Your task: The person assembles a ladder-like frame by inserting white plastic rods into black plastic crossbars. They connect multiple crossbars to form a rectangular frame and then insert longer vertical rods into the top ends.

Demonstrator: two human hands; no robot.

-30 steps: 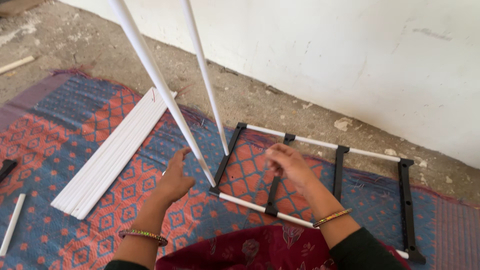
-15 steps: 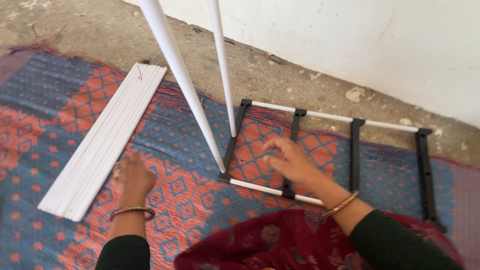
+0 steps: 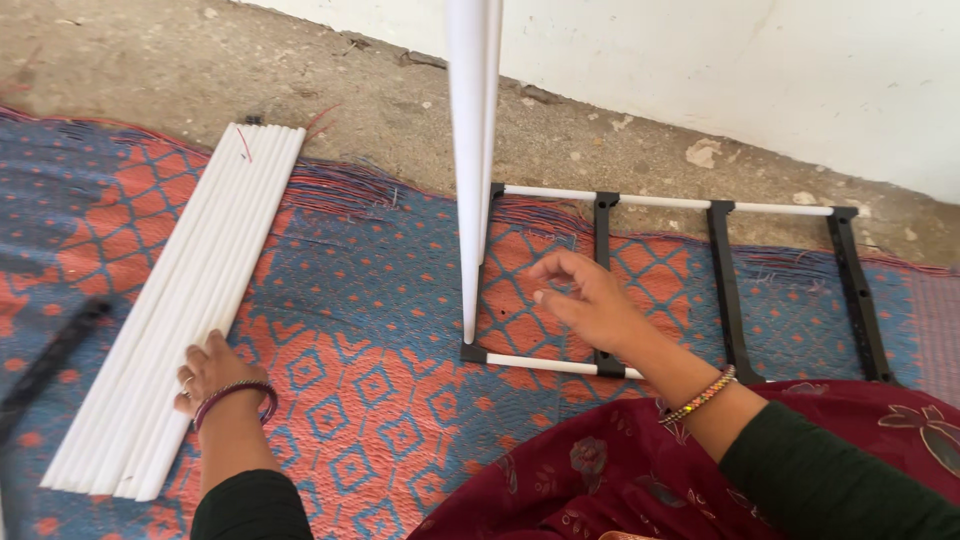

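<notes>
My left hand point(image 3: 212, 370) rests on the near end of a flat bundle of white rods point(image 3: 190, 290) lying on the patterned mat; its fingers touch the rods but do not close round any. My right hand point(image 3: 590, 300) hovers with fingers loosely spread over a frame point(image 3: 720, 290) of black bars joined by white rods, flat on the mat. Two upright white rods point(image 3: 468, 150) rise from the frame's left black bar toward the camera. The right hand holds nothing.
A red and blue woven mat point(image 3: 350, 350) covers the ground. Bare dirt and a white wall point(image 3: 700, 60) lie beyond it. A dark bar point(image 3: 45, 365) lies blurred at the left edge. Maroon cloth point(image 3: 600, 480) covers my lap.
My left hand has moved left from the upright rods to the bundle of white rods. My right hand has lifted slightly off the frame. The view has shifted left.
</notes>
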